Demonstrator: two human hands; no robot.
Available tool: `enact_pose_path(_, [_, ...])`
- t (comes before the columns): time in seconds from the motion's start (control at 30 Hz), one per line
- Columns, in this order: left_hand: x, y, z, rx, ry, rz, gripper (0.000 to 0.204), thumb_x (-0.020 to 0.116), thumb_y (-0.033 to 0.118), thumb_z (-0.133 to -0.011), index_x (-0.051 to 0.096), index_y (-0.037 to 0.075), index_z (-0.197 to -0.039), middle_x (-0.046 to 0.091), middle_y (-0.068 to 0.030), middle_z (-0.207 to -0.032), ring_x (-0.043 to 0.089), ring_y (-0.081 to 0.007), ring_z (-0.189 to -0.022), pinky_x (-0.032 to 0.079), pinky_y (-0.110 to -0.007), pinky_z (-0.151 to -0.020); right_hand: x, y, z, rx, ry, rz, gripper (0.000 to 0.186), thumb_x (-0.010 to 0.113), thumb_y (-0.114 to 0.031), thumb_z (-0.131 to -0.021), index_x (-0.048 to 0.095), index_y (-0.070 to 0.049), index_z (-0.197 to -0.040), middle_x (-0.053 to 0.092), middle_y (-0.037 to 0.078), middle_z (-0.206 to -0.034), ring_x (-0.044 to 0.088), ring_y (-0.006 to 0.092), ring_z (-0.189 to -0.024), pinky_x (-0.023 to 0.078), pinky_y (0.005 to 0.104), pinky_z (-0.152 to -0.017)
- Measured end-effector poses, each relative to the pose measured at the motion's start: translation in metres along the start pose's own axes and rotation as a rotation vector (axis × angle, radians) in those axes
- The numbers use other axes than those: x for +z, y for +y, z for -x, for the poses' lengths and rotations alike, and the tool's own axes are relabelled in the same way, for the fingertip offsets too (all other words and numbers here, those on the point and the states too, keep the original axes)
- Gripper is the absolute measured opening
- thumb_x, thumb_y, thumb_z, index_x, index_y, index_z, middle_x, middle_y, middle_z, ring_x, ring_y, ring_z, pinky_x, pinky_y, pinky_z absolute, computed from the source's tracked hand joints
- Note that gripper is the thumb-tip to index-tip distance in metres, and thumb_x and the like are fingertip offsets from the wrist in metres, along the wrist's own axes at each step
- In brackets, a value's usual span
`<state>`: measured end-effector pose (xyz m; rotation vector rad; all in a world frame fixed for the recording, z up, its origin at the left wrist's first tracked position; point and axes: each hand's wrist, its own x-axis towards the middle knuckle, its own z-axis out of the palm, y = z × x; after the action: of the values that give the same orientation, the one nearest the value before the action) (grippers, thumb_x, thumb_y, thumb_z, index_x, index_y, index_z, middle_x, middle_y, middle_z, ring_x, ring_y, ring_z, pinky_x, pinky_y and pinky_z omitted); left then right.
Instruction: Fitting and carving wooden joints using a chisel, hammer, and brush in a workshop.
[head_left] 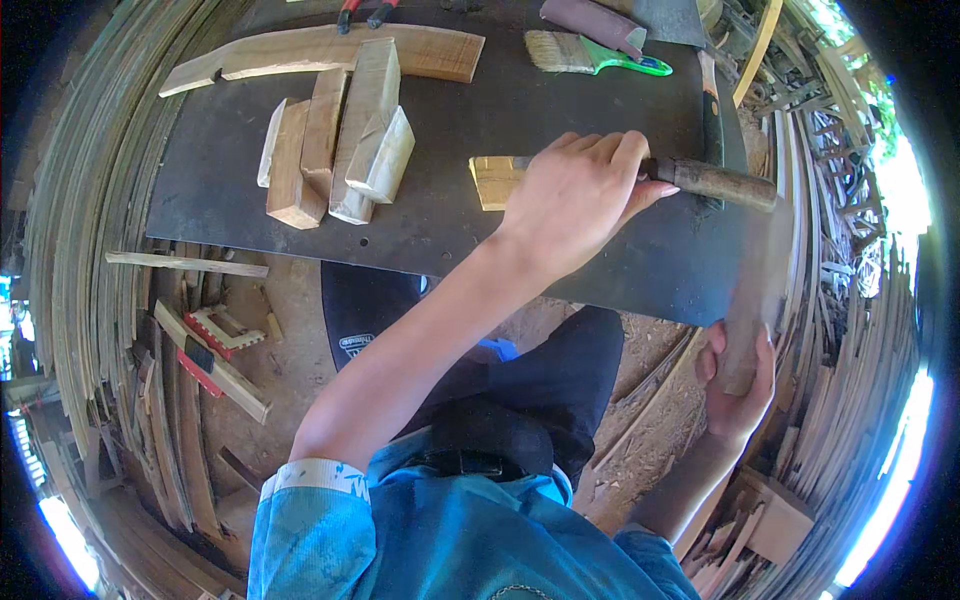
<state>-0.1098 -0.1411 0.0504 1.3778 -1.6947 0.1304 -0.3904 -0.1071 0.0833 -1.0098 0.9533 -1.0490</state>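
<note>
My left hand (pixel 575 200) is closed round a chisel with a worn wooden handle (pixel 720 184) that sticks out to the right. A bit of its metal shows past my knuckles, over a small yellowish wood block (pixel 490 184) on the dark tabletop (pixel 440 225). Whether the edge touches the block is hidden by my hand. Low on the right, my right hand (pixel 735 390) grips the lower end of a wooden bar (pixel 750 325), blurred by motion. The bar stands up beside the table's right edge, its blurred top close to the chisel's handle end.
Several wood blocks (pixel 300 165) lie on the left of the table, below a long curved board (pixel 420 50). A green-handled brush (pixel 600 55), a brown sandpaper roll (pixel 595 25) and red-handled pliers (pixel 348 14) lie at the back. Stacked wood strips (pixel 70 200) flank the table.
</note>
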Motion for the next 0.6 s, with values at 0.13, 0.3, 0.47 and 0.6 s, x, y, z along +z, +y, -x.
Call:
enact_pose_path(0.13, [0.005, 0.003, -0.001, 0.007, 0.048, 0.02, 0.036, 0.069, 0.038, -0.092, 0.054, 0.006, -0.096, 0.064, -0.0124, -0.072, 0.067, -0.0318, -0.072, 0.053, -0.042, -0.066, 0.027, 0.001, -0.015, -0.229, 0.453, -0.377, 0.048, 0.051, -0.041, -0.1, 0.054, -0.001, -0.126, 0.062, 0.01, -0.087, 0.054, 0.0173, -0.066, 0.04, 0.0292, -0.049])
enact_pose_path(0.3, [-0.001, -0.001, -0.001, -0.024, 0.046, -0.018, 0.036, 0.069, 0.038, -0.092, 0.053, 0.006, -0.098, 0.064, -0.0123, -0.073, 0.067, -0.0314, -0.073, 0.053, -0.042, -0.067, 0.01, 0.006, -0.005, -0.048, 0.147, -0.007, 0.048, 0.053, -0.039, -0.1, 0.052, 0.0, -0.128, 0.062, 0.013, -0.1, 0.058, 0.0189, -0.075, 0.044, 0.0315, -0.055])
enact_pose_path(0.47, [0.003, 0.004, -0.002, -0.018, 0.079, 0.029, 0.032, 0.068, 0.038, -0.093, 0.058, 0.008, -0.101, 0.065, -0.0101, -0.078, 0.067, -0.0308, -0.074, 0.053, -0.041, -0.069, 0.013, -0.001, -0.021, -0.28, 0.296, -0.326, 0.051, 0.054, -0.04, -0.1, 0.049, -0.001, -0.132, 0.059, 0.012, -0.103, 0.056, 0.0188, -0.077, 0.047, 0.0317, -0.058])
enact_pose_path(0.6, [-0.001, -0.005, 0.001, -0.002, 0.047, 0.005, 0.03, 0.067, 0.037, -0.093, 0.061, 0.011, -0.106, 0.063, -0.009, -0.078, 0.067, -0.0296, -0.073, 0.053, -0.041, -0.067, -0.002, -0.005, -0.007, 0.088, -0.307, -0.052, 0.048, 0.052, -0.033, -0.103, 0.046, 0.003, -0.134, 0.059, 0.011, -0.104, 0.053, 0.0168, -0.094, 0.047, 0.0304, -0.082])
